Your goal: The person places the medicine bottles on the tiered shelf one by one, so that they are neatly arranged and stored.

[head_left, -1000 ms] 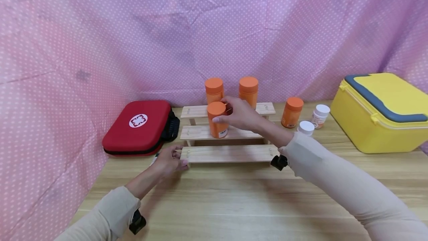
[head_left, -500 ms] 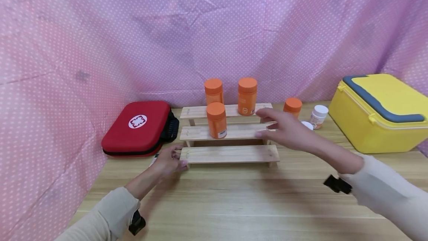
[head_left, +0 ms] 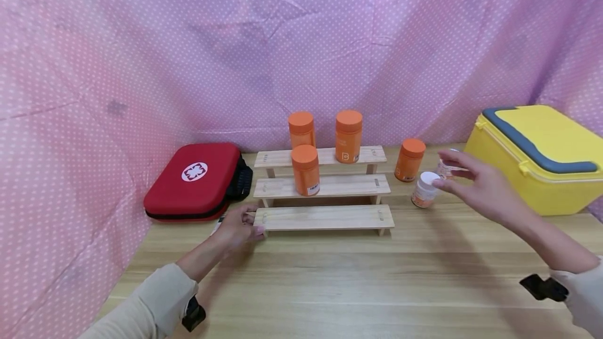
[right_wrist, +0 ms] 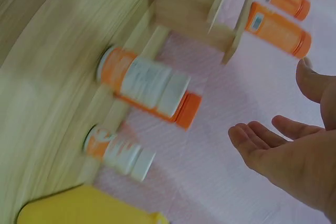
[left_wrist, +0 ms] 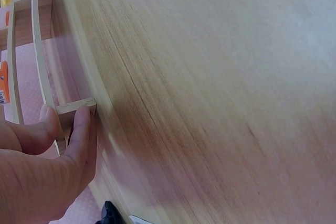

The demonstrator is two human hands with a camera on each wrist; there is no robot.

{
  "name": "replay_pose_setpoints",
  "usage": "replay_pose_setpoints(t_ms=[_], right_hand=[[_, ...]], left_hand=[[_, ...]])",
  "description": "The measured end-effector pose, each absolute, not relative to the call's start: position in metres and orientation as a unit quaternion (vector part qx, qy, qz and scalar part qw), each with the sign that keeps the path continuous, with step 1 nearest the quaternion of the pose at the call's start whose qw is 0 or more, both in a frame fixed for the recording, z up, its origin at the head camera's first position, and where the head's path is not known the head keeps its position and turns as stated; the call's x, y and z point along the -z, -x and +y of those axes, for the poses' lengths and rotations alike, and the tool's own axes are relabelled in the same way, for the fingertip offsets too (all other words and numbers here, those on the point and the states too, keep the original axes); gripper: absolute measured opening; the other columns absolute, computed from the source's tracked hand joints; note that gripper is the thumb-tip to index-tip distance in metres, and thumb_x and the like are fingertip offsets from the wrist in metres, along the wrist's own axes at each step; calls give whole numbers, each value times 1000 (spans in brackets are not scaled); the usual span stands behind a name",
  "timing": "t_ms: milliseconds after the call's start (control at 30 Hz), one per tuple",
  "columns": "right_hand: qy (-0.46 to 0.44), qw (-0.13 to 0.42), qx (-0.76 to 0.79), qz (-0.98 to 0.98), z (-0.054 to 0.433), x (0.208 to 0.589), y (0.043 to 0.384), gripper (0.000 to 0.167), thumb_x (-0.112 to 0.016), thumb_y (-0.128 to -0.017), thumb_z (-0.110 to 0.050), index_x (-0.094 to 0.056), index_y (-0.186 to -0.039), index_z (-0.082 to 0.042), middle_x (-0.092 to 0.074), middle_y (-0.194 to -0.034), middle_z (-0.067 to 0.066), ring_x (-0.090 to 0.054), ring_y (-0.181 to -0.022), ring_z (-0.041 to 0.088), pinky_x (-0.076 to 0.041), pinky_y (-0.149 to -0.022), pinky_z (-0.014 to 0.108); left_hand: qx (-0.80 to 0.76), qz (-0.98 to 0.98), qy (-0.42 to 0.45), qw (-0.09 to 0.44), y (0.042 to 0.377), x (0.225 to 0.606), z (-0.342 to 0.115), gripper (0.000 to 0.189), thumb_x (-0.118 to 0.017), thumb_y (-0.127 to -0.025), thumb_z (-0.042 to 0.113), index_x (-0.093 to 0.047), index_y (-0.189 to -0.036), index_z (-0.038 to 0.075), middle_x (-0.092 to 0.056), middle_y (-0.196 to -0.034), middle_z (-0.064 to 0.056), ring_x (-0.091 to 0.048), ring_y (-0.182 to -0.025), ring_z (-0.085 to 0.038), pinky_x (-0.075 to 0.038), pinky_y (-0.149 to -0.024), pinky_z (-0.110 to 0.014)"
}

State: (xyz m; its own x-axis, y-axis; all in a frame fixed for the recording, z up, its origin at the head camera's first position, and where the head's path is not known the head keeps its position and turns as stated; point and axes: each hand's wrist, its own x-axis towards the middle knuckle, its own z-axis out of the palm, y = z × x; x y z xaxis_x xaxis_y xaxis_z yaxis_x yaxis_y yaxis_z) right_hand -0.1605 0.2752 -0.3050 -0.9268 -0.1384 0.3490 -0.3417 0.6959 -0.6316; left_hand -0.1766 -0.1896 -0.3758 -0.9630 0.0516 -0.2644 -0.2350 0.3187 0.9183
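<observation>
The left hand (head_left: 235,228) pinches the left end of the wooden stand (head_left: 324,217), down at its lowest step. In the left wrist view, the thumb is at the step's edge and the fingers are on the little leg.

The right hand (head_left: 485,187) is up in the air on the other side. Its thumb and fingers are spread apart, and it holds nothing. Near its fingertips is the front white jar (head_left: 425,190), which stands on the table (head_left: 320,286). The right wrist view shows space between that jar and the hand. The back white jar (head_left: 443,170) is behind the fingers, so the head view shows only bits of it. Both white jars are well apart from the left hand.

Just left of the white jars, an orange jar (head_left: 409,161) stands on the table too. On the stand, one more orange jar (head_left: 306,171) is on the middle step, and two taller-looking orange tubs (head_left: 349,137) are on the top step, side by side but not touching.

Farther out, a red case (head_left: 207,195) lies left of the stand. A yellow box (head_left: 542,187) sits at the far right. A pink dotted cloth (head_left: 282,41) hangs behind everything.
</observation>
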Motion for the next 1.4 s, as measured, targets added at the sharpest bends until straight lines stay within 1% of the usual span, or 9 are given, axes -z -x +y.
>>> replay_pose_setpoints(t_ms=[100,267,333,400,467,567,700,933,1400], right_hand=[[-128,144,-360,-913,291,310,168,62,-77,-83,-17,-50,-135,1,-54,-129,25,-51,-103,-4,-41,-77,-3],[-125,94,-343,-926,303,316,180,69,-74,-86,-22,-41,-140,6,-48,-134,30,-47,-117,47,-49,-94,42],[-124,68,-339,-930,304,320,184,72,-72,-87,-24,-37,-142,7,-46,-135,32,-46,-119,50,-43,-93,58],[-125,49,-337,-932,305,325,188,73,-71,-89,-24,-35,-143,8,-44,-136,34,-47,-118,52,-44,-93,60],[-127,36,-336,-933,307,331,194,73,-70,-89,-25,-34,-143,8,-44,-136,34,-48,-116,51,-48,-92,55],[-131,16,-346,-929,308,338,202,72,-70,-90,-25,-34,-143,8,-45,-135,33,-50,-116,49,-55,-88,30],[-135,1,-361,-923,309,348,210,68,-70,-90,-24,-38,-141,8,-52,-130,30,-56,-112,36,-44,-78,3],[-161,25,-384,-909,305,357,212,47,-69,-90,-14,-53,-128,9,-60,-116,26,-54,-94,-3,-48,-75,6],[-184,39,-401,-897,305,366,211,38,-64,-91,-2,-54,-125,8,-60,-114,25,-55,-92,-5,-50,-74,8]], left_hand=[[-582,802,57,122,177,376,-189,56,-60,-79,-24,-45,-131,-9,-58,-98,-23,-62,-81,-22,-61,-76,-36],[-585,800,56,121,177,377,-189,56,-60,-79,-24,-45,-131,-9,-58,-99,-23,-62,-82,-24,-61,-75,-36],[-587,799,54,122,178,377,-189,56,-60,-79,-24,-45,-131,-10,-58,-98,-24,-62,-81,-23,-61,-76,-35],[-587,799,54,123,178,377,-189,56,-60,-79,-24,-44,-131,-10,-58,-98,-24,-62,-81,-22,-61,-76,-35],[-586,799,55,122,178,377,-189,56,-60,-79,-24,-44,-131,-10,-58,-98,-24,-62,-81,-22,-61,-76,-35],[-586,799,55,123,178,378,-189,56,-60,-79,-24,-45,-131,-9,-58,-99,-24,-62,-82,-23,-61,-76,-35],[-588,797,56,122,178,378,-189,56,-60,-79,-24,-45,-131,-9,-58,-98,-23,-62,-82,-22,-61,-76,-35],[-585,799,64,124,177,375,-188,57,-59,-79,-24,-44,-132,-9,-56,-100,-23,-62,-83,-23,-61,-77,-35],[-581,801,65,128,178,375,-189,59,-61,-79,-24,-44,-133,-8,-57,-100,-23,-61,-84,-24,-61,-76,-36]])
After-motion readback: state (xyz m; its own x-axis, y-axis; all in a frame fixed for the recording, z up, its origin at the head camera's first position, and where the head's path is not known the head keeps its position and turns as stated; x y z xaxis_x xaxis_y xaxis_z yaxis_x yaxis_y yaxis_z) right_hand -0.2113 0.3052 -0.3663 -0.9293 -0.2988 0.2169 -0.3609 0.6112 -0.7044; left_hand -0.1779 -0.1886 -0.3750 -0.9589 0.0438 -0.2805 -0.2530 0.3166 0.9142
